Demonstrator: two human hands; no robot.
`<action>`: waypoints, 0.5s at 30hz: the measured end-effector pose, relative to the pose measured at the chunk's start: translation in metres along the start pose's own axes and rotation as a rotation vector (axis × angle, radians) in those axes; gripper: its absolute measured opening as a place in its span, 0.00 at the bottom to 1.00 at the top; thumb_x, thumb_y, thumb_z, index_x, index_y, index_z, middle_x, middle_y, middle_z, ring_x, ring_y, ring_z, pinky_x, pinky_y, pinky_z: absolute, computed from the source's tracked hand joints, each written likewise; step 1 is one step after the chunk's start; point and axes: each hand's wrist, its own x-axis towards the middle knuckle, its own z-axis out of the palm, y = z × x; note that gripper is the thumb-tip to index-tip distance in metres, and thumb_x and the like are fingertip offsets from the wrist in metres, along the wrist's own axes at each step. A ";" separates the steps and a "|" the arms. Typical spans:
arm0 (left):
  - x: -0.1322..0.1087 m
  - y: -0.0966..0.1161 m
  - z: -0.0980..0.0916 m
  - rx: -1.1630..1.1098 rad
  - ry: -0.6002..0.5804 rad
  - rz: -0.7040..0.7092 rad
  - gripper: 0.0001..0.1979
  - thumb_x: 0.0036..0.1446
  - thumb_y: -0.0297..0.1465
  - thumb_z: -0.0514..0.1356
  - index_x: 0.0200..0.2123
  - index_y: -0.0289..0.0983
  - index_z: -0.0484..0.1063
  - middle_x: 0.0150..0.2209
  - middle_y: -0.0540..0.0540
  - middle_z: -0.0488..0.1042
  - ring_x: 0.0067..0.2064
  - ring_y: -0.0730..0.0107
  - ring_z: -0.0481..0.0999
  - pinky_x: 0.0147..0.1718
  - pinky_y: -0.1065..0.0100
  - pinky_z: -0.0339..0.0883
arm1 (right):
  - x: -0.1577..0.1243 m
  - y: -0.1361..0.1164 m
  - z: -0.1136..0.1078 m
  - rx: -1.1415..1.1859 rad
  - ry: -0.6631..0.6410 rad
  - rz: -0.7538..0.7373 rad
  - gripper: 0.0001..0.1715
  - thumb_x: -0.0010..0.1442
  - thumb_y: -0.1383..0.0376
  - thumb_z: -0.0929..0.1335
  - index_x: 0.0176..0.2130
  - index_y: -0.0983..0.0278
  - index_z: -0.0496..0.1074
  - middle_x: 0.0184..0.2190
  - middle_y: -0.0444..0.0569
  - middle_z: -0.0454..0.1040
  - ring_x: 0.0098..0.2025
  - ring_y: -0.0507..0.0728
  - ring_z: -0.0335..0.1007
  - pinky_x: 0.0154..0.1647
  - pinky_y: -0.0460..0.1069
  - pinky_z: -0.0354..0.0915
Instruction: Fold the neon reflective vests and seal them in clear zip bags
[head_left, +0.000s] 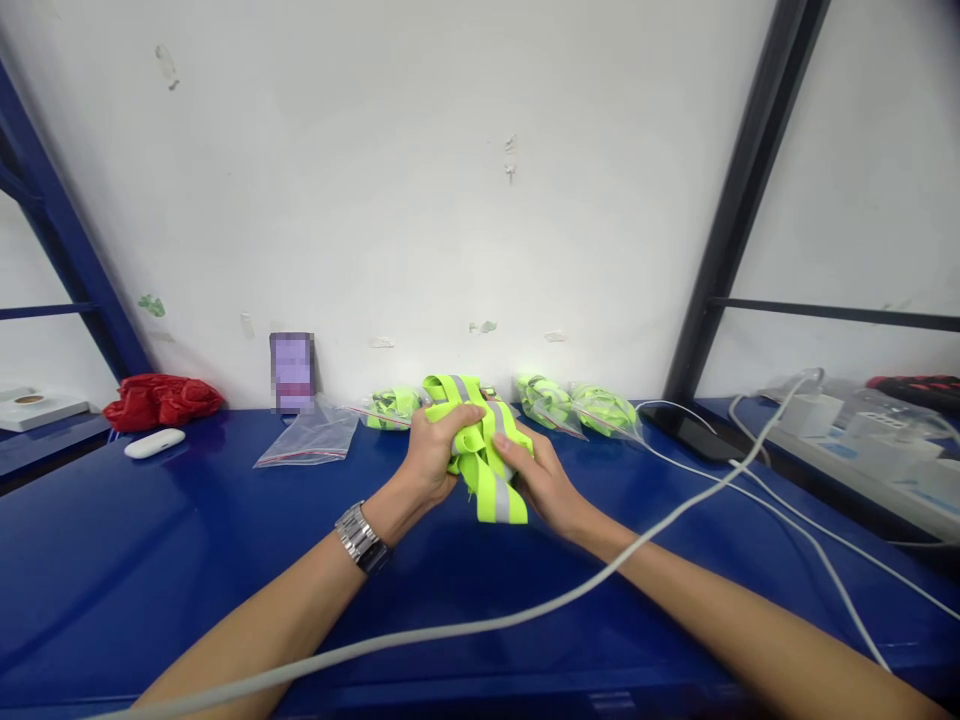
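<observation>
A bundle of neon-yellow reflective strap (491, 470) with grey stripes is held up above the blue table, one loop hanging down toward me. My left hand (435, 450), a metal watch on its wrist, is closed around the bundle's left side with the thumb on top. From the right, my right hand (541, 475) grips the same bundle, thumb pressed on the front. The fingers behind the strap are hidden. Behind my hands lie several clear bags with similar yellow straps, one bag (394, 408) to the left and another bag (551, 403) to the right. A flat clear zip bag (311, 440) rests farther left.
A phone (292, 372) leans against the wall. Left of it are a red cloth bundle (161, 400) and a white case (155, 443). A dark phone (686, 432) lies at the right. A white cable (525, 612) crosses in front of my forearms, near chargers (810, 412).
</observation>
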 end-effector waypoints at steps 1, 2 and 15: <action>0.003 0.002 -0.002 -0.005 0.015 0.006 0.11 0.37 0.28 0.68 0.28 0.32 0.74 0.25 0.49 0.76 0.24 0.70 0.73 0.29 0.67 0.70 | 0.001 0.000 0.000 0.000 0.017 -0.002 0.29 0.59 0.52 0.67 0.57 0.60 0.67 0.48 0.51 0.73 0.50 0.60 0.69 0.48 0.54 0.68; 0.005 0.004 -0.004 -0.011 0.029 0.019 0.11 0.37 0.29 0.68 0.28 0.32 0.74 0.26 0.49 0.76 0.25 0.69 0.74 0.29 0.67 0.70 | 0.002 0.001 -0.001 0.009 0.038 0.006 0.32 0.59 0.52 0.67 0.60 0.58 0.63 0.52 0.51 0.70 0.52 0.61 0.67 0.49 0.55 0.68; 0.018 -0.011 -0.020 0.117 0.320 0.274 0.11 0.37 0.28 0.68 0.27 0.33 0.72 0.26 0.51 0.74 0.25 0.72 0.73 0.26 0.71 0.67 | 0.001 0.017 -0.003 -0.371 0.001 -0.084 0.45 0.59 0.53 0.67 0.67 0.55 0.43 0.65 0.53 0.50 0.66 0.61 0.47 0.65 0.60 0.47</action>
